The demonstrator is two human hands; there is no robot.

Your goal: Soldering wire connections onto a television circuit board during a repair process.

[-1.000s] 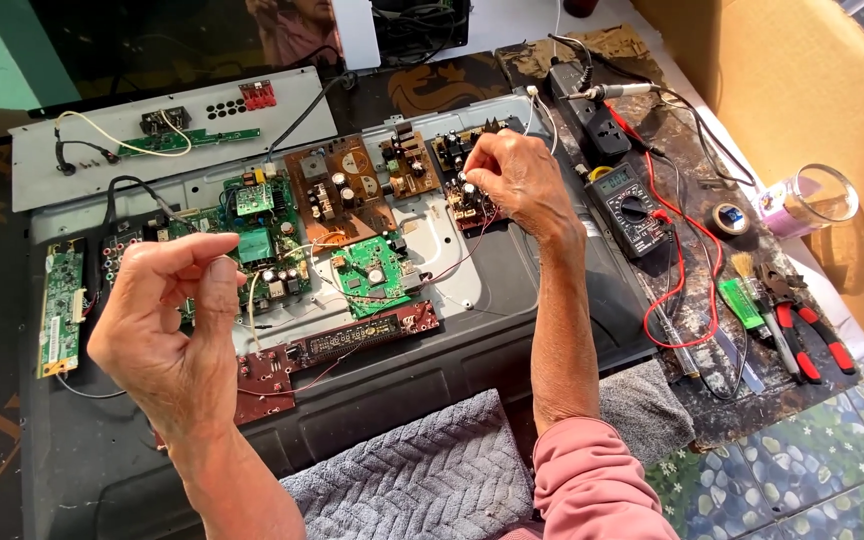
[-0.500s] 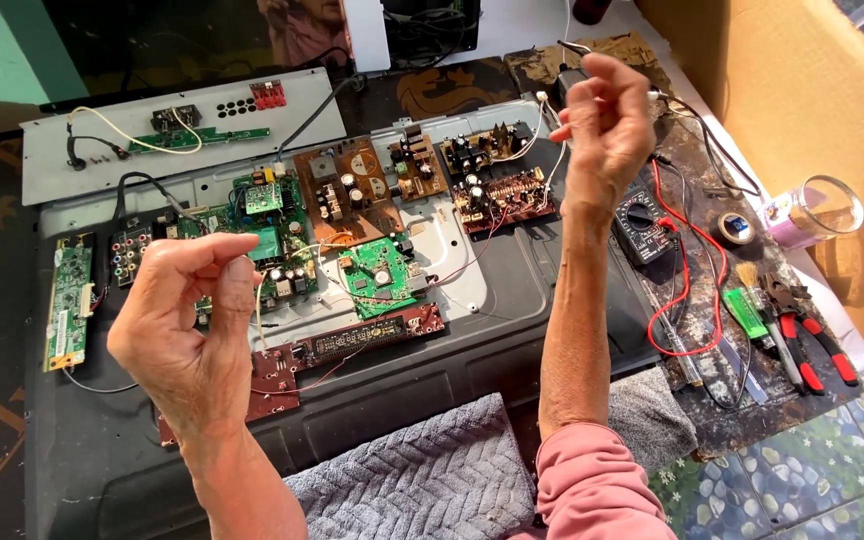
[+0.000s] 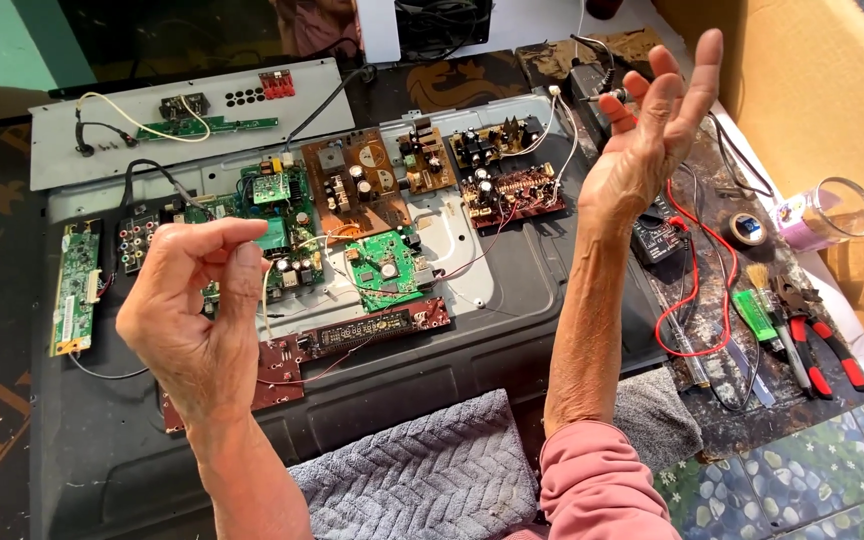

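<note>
Since a moment ago, my right hand (image 3: 652,135) has lifted higher off the boards and spread, and my left hand (image 3: 197,300) has stayed raised in much the same spot. Under both lies the big dark television back (image 3: 432,390), flat on the desk and filling most of it, with a grey metal plate (image 3: 512,270) across its upper middle carrying the circuit boards. A long grey panel (image 3: 102,150) sits along the far left edge. On the plate, the brown power board (image 3: 357,185) lies near the far edge, the green main board (image 3: 282,220) to its left, a small green board (image 3: 384,270) nearer me, and a dark red board (image 3: 512,190) to the right. A grey knitted cloth (image 3: 422,480) covers the near edge. At the right edge lie red-handled pliers (image 3: 822,330) and a roll of tape (image 3: 749,228). My right hand is open, fingers apart, palm turned inward, holding nothing. My left hand is loosely curled, thumb and forefinger pinched together; whether they hold the thin white wire (image 3: 267,300) hanging just beside them I cannot tell.
</note>
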